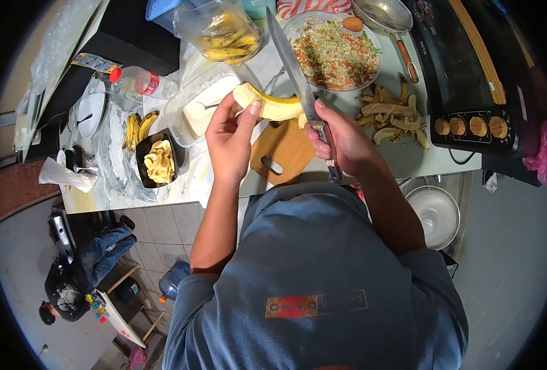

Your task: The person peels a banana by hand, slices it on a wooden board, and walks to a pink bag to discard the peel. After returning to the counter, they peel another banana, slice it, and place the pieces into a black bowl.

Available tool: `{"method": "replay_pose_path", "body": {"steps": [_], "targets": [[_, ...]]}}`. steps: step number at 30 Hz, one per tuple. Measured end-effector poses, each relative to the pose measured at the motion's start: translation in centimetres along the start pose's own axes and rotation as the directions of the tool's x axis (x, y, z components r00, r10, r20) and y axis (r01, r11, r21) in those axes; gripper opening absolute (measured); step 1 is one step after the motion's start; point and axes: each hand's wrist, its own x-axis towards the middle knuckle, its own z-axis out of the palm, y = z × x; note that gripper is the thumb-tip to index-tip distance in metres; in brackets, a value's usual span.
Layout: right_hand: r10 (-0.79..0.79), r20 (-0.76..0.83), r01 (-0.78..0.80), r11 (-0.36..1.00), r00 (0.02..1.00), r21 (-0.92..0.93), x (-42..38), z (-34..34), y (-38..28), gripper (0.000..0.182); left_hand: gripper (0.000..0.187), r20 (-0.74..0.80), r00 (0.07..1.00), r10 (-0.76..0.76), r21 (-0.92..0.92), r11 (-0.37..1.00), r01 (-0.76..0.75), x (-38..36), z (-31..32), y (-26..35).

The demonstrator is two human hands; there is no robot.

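Observation:
My left hand is closed on a partly peeled banana, with a strip of yellow peel still along its far side. My right hand grips the dark handle of a long knife, whose blade points away from me and crosses the banana's right end. Below the banana lies a wooden cutting board with a slot handle. Just beyond my left hand, a clear plastic tub holds pale batter. A black bowl at the left contains peeled banana pieces.
Banana peels are heaped at right, near a black oven. A large bowl of chopped vegetables, an egg and a strainer stand at the back. Bagged bananas and a bottle are left. A person sits farther off.

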Motion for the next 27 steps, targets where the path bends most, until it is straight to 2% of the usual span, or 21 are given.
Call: {"method": "replay_pose_path", "body": {"steps": [2,4,6,7,8,9,10,11,12,14,15,17,21,23,27], "targets": [[-0.004,-0.022,0.003,0.998,1.0,-0.063,-0.3,0.1,-0.4,0.027,0.036,0.018,1.0,0.011,-0.08,0.997,-0.01,-0.1,0.1,0.4],[-0.008,-0.039,0.003,0.992,0.999,-0.127,-0.5,0.1,-0.8,0.024,0.036,0.015,1.0,0.02,-0.086,0.996,-0.018,-0.2,0.1,0.6],[-0.07,-0.057,0.056,0.974,0.996,-0.219,-0.7,0.3,-1.3,0.03,0.037,0.01,0.999,0.031,-0.092,0.995,-0.03,-0.3,0.0,0.6],[-0.069,-0.054,0.056,0.974,0.996,-0.22,-1.0,0.9,-1.6,0.03,0.037,0.026,0.994,0.101,0.016,0.995,-0.102,-0.5,-0.1,0.6],[-0.184,-0.149,0.121,0.927,0.972,-0.356,-1.6,1.7,-1.8,0.036,0.037,0.05,0.985,0.168,0.122,0.977,-0.173,-0.6,-0.2,0.6],[-0.306,-0.224,0.164,0.856,0.925,-0.49,-2.1,2.4,-2.1,0.043,0.037,0.048,0.985,0.168,0.122,0.977,-0.172,-0.7,-0.1,0.6],[-0.304,-0.224,0.163,0.857,0.926,-0.49,-2.4,2.4,-2.2,0.043,0.037,0.061,0.97,0.236,0.125,0.962,-0.242,-0.8,0.1,0.6],[-0.345,-0.088,0.251,0.813,0.934,-0.526,-2.8,2.3,-2.2,0.049,0.037,0.075,0.95,0.303,0.127,0.942,-0.31,-0.9,0.2,0.6],[-0.377,0.051,0.342,0.763,0.925,-0.548,-3.1,2.4,-2.3,0.055,0.037,0.077,0.951,0.301,0.128,0.943,-0.308,-0.9,0.1,0.6],[-0.335,0.089,0.324,0.753,0.938,-0.572,-4.3,4.1,-3.1,0.053,0.035,0.121,0.933,0.34,0.256,0.897,-0.36,-1.0,-0.2,0.4],[-0.291,0.126,0.306,0.74,0.948,-0.599,-4.6,4.8,-3.3,0.052,0.035,0.124,0.932,0.34,0.254,0.897,-0.361,-0.9,-0.3,0.2],[-0.269,0.133,0.294,0.749,0.954,-0.594,-4.5,5.0,-3.0,0.05,0.034,0.161,0.906,0.39,0.324,0.847,-0.422,-0.8,-0.4,0.0],[-0.274,0.137,0.299,0.732,0.952,-0.612,-4.0,4.9,-2.6,0.047,0.033,0.158,0.912,0.379,0.304,0.86,-0.41,-0.9,-0.2,0.3],[-0.272,0.139,0.298,0.733,0.952,-0.612,-3.9,5.0,-2.7,0.046,0.033,0.198,0.89,0.411,0.367,0.811,-0.456,-0.8,-0.5,0.2],[-0.294,0.155,0.321,0.684,0.943,-0.655,-3.9,5.0,-2.9,0.045,0.033,0.186,0.875,0.447,0.32,0.815,-0.484,-0.8,-0.2,0.0]]}}
